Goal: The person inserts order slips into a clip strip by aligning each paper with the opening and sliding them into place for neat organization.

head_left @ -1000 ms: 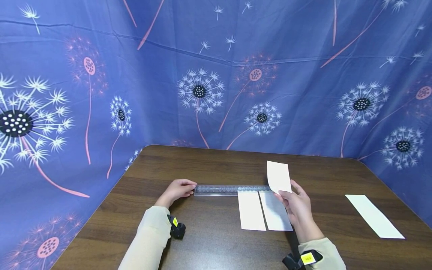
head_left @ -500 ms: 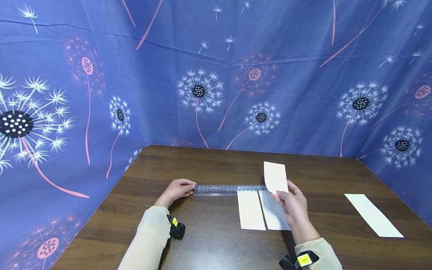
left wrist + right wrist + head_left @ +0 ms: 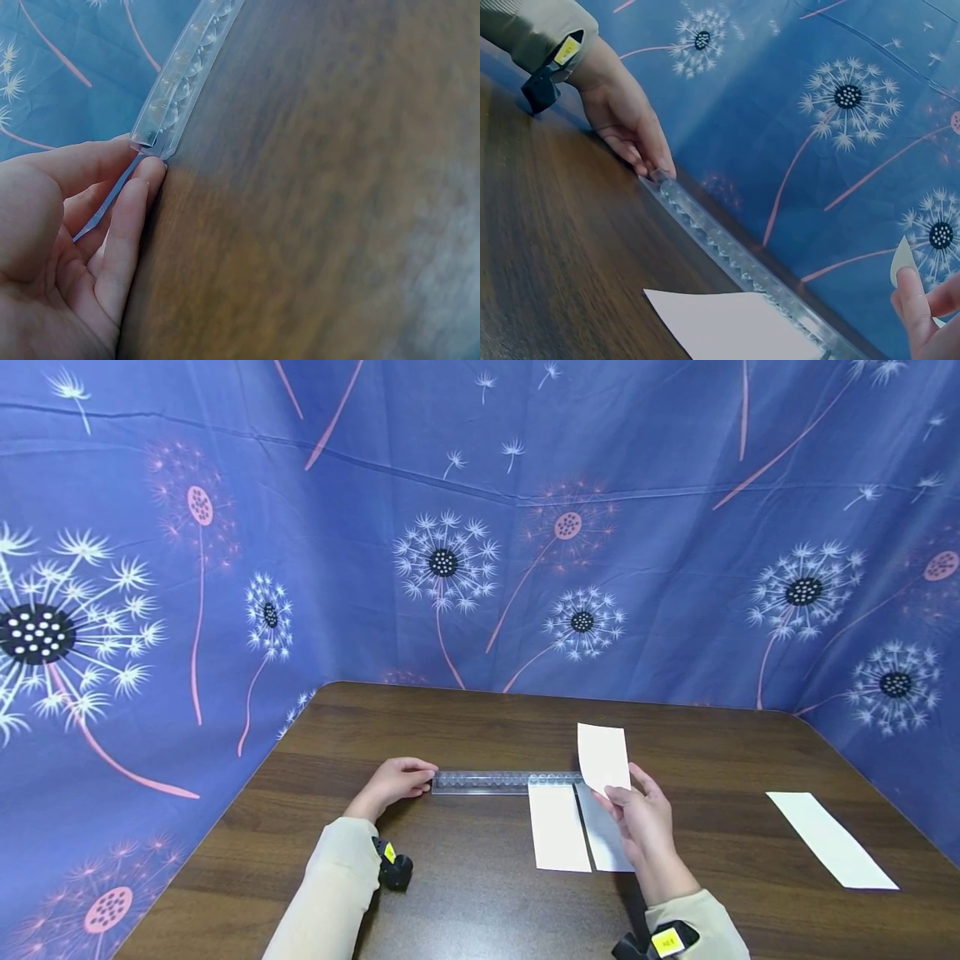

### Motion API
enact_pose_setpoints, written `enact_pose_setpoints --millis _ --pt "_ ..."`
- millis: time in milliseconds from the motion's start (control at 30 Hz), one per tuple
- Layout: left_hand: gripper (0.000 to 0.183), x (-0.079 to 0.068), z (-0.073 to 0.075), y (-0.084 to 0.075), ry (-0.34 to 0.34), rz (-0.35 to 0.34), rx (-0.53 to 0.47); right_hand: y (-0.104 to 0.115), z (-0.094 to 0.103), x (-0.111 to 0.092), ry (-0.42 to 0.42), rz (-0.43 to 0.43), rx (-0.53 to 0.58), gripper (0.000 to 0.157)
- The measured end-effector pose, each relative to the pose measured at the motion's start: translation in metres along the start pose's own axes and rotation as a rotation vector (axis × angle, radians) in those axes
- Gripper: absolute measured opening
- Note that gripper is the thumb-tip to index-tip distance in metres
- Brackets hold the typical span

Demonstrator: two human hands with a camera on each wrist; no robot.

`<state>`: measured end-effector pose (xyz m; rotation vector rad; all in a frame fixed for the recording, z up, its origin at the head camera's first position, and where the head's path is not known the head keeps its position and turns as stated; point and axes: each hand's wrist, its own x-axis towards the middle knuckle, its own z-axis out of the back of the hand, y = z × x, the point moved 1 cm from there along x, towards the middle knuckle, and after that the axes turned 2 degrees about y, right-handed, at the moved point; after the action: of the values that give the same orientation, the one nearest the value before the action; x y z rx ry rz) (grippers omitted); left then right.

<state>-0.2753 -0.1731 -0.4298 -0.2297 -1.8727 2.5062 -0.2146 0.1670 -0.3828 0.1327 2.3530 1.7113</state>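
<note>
A long clear plastic strip case [image 3: 480, 783] with a row of round bumps lies across the table. My left hand [image 3: 397, 783] pinches its left end; in the left wrist view the fingertips [image 3: 154, 166] meet the corner of the case [image 3: 180, 97]. Held up between the thumb and fingers of my right hand [image 3: 648, 822] is a white paper card [image 3: 603, 756], slightly bent, above the right part of the case. Two white cards lie side by side with their top edges at the case: a left card [image 3: 561, 827] and a right card [image 3: 604, 833], partly hidden by my right hand.
A white paper strip [image 3: 832, 841] lies apart at the right of the wooden table [image 3: 465, 902]. Behind the table hangs a blue cloth [image 3: 337, 568] with a dandelion print.
My right hand has moved a little left with its raised card, covering more of the right flat card. My left hand stays at the end of the case.
</note>
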Motion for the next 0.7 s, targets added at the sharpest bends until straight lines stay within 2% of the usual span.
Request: enact_pose_setpoints --millis 700 --pt "0.020 -0.001 0.000 -0.002 0.001 -0.001 -0.004 -0.010 -0.020 -0.012 0.017 -0.018 0.016 0.071"
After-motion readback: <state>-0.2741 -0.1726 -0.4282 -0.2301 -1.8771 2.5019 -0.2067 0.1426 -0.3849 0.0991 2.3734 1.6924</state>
